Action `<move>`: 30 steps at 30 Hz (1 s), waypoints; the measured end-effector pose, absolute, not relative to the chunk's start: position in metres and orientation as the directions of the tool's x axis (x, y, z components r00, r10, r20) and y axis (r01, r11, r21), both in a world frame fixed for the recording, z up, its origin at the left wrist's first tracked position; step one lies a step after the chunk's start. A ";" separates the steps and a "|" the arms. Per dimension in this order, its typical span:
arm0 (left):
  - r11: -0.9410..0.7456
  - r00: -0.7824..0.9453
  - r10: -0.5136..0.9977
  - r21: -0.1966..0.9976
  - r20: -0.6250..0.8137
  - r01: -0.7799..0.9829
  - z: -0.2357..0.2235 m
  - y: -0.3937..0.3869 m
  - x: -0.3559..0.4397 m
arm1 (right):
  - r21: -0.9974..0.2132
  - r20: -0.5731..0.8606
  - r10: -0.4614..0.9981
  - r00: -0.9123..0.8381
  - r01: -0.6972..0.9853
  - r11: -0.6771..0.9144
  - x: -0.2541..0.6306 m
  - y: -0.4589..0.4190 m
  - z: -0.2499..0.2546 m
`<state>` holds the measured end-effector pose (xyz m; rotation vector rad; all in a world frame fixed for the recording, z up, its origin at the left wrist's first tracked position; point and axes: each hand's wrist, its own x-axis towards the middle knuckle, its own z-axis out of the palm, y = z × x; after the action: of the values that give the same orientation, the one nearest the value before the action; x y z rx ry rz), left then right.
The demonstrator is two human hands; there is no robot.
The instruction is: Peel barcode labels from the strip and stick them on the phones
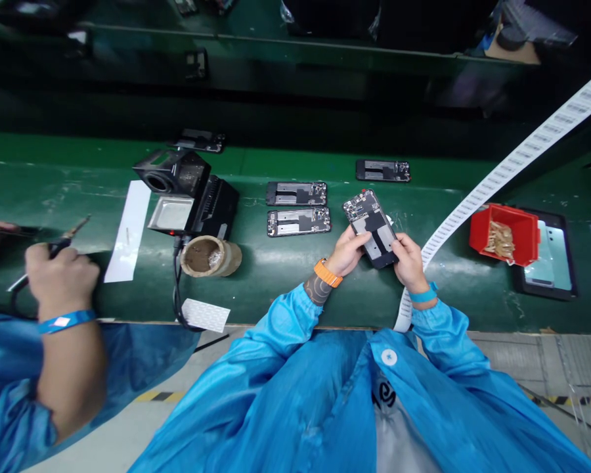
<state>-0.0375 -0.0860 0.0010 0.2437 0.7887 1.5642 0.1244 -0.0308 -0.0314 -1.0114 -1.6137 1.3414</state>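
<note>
Between my two hands is an opened smartphone (373,230), tilted, its circuit board and grey inner plate facing up. My left hand (347,251) grips its left edge, the thumb lying on the plate. On the lower right edge my right hand (410,261) is closed, thumb on top. Two similar opened phones, one farther back (296,194) and one nearer (299,222), lie to the left on the green bench. Another opened phone (383,171) rests behind the held one. A strip of barcode labels (512,154) runs past my right hand.
At right, a red bin (505,233) of small tan pieces sits by a pale green phone panel (551,259) on a dark tray. Left of me stand a black soldering station (217,207) and a cardboard tube (211,256). A co-worker's hand (62,272) holds a soldering iron.
</note>
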 end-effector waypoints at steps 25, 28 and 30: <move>0.066 -0.133 0.954 0.620 -0.269 -0.782 -0.004 -0.086 -0.039 | -0.989 0.006 0.881 -0.473 0.129 0.076 0.118 -0.037 -0.008; 0.063 -0.135 0.954 0.623 -0.266 -0.780 -0.005 -0.085 -0.039 | -0.988 -0.002 0.876 -0.483 0.136 0.073 0.118 -0.037 -0.007; 0.064 -0.134 0.954 0.621 -0.267 -0.781 -0.005 -0.085 -0.039 | -0.988 -0.001 0.872 -0.489 0.134 0.074 0.119 -0.037 -0.007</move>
<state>-0.0389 -0.0852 -0.0046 0.2903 0.7722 1.5296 0.1185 -0.0367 -0.0065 -1.0055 -1.7149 1.4700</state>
